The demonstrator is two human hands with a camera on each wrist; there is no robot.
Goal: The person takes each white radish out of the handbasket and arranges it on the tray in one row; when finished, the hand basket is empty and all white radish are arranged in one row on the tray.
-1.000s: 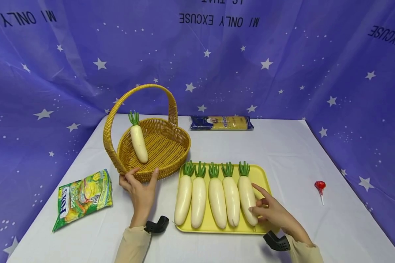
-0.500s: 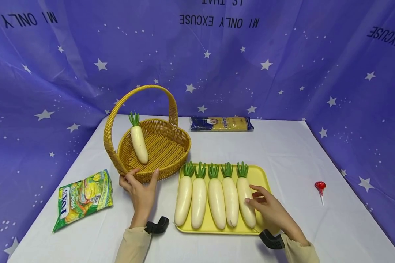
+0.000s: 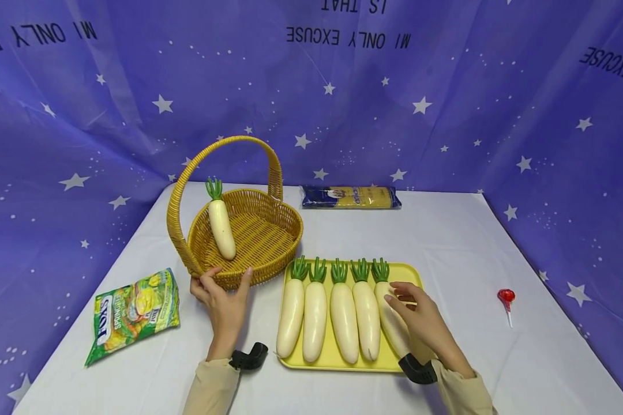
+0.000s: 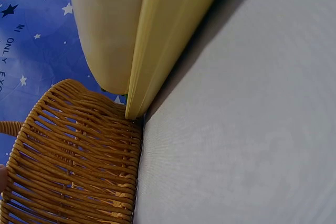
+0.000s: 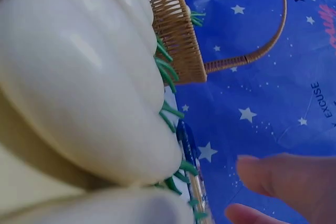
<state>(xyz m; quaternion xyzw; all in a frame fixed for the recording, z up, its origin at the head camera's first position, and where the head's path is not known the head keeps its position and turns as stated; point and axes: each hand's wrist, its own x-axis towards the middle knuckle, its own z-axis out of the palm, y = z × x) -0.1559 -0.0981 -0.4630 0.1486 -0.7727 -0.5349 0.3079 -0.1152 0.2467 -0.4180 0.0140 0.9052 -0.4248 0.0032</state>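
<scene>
A wicker basket [image 3: 262, 271] with an arched handle stands at left, one white radish [image 3: 222, 230] with a green top leaning inside it. My left hand [image 3: 224, 308] holds the basket's near rim, thumb and fingers spread along it; in the left wrist view only a fingertip [image 4: 2, 178] shows. Several more white radishes [image 3: 315, 323] lie side by side on a yellow tray [image 3: 407, 274]. Over the rightmost radish [image 3: 389, 314] my right hand [image 3: 420, 317] hovers, fingers bent and thumb apart. In the right wrist view, the thumb and a finger [image 5: 278, 179] show with nothing between them.
A green candy bag [image 3: 134, 314] lies left of the left forearm. Behind the tray rests a packet of pasta [image 3: 353, 197], and a red lollipop [image 3: 506, 297] is at the far right. The starry blue curtain [image 3: 342, 115] hangs round the white tabletop [image 3: 462, 248].
My right hand has moved from the right side of the rightmost radish up and left over its upper part. That radish has shifted and tilted slightly. The left hand stays on the basket.
</scene>
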